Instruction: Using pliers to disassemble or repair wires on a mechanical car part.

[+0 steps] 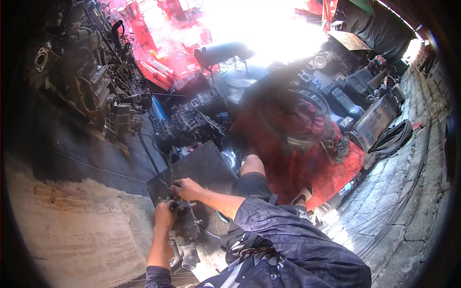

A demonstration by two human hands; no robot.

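Observation:
Low at the left of the head view, both my hands are close together over a dark mechanical part (186, 222). My right hand (188, 189) is closed in a pinch, with thin wires (169, 168) running up from beside its fingertips. Just below and left of it, my left hand (165, 214) curls its fingers around something small and dark at the top of the part. What either hand grips is too small and blurred to name. Grey metal pipe ends (190, 257) stand below the part. Behind the hands lies a flat dark panel (201, 165).
Piled metal engine parts (96, 91) fill the upper left, beside a bare wall (81, 230). A red sheet (307, 168) with a round wire-like frame lies at the right. Coiled black hose (391, 139) rests by a block wall (403, 187). A dark cylinder on legs (221, 54) stands far off.

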